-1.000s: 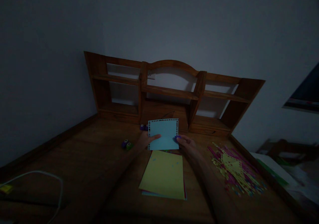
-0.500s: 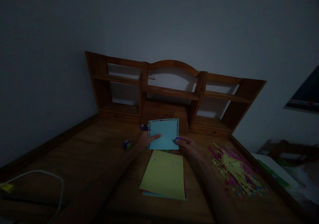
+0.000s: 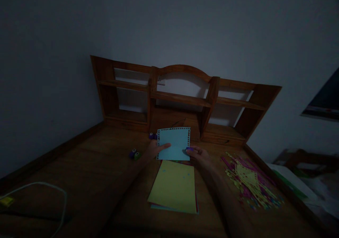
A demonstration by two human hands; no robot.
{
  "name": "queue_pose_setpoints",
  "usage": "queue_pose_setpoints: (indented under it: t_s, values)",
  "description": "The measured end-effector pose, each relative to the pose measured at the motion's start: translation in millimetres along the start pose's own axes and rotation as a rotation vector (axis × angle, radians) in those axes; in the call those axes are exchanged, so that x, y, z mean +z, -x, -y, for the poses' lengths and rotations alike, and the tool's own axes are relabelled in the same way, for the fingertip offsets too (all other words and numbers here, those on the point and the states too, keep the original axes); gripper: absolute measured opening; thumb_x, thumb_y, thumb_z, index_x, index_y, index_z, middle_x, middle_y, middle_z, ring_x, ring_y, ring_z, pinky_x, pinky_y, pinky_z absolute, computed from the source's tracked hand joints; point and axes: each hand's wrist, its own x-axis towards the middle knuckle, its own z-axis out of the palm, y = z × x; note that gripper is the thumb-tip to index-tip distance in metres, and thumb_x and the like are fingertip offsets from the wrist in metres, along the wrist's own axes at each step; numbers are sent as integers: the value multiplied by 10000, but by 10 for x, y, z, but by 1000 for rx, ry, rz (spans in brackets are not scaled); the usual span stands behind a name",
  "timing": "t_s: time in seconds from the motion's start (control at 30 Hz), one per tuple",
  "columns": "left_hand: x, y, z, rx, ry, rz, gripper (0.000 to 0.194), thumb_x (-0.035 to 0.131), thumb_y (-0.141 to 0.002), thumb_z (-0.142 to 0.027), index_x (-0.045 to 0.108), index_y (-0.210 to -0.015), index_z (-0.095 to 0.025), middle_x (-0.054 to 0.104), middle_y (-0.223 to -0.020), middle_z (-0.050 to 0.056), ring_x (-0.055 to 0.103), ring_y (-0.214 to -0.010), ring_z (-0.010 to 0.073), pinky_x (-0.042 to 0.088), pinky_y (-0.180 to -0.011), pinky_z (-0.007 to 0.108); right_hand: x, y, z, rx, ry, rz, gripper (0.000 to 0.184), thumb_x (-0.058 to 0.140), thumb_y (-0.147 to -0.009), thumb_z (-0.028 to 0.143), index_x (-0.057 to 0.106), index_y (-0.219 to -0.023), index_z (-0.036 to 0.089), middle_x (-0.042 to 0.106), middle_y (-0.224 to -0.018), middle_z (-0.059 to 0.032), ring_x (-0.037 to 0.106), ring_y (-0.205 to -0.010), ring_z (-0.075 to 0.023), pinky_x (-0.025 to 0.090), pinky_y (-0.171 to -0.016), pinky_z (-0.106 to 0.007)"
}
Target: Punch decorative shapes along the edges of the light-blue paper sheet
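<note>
Left fingers (image 3: 166, 146) pinch a blue sheet (image 3: 173, 136) over the wooden surface (image 3: 106, 153); right fingers (image 3: 195, 151) grip a purple craft punch (image 3: 189, 149) at its right edge, apparently mid-punching; the next hole needs careful alignment.

Saw a dim room with a plain grey wall (image 3: 185, 26). Noted before it a wooden shelf unit (image 3: 182, 97) in three bays, with an arch over the middle and a pale socket plate (image 3: 161, 83) visible behind. Found this at the back of a brown wooden bench (image 3: 106, 149). Made out at far right a dark panel (image 3: 327, 96), possibly a window, and a shadowy wooden chair (image 3: 294, 160) below.
</note>
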Motion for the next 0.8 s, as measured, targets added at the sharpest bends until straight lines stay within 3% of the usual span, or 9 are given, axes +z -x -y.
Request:
queue_pose_setpoints:
  t_s: [0.8]
  values:
    - [-26,-9,-3,14,-58,33,449,786,-674,-440,697,-964,-109,734,-991,142,700,-813,256,560,-710,352,-17,24,53,39,52,40,395,870,-578,358,734,-893,161,751,-875,-88,691,-724,-217,542,-657,-315]
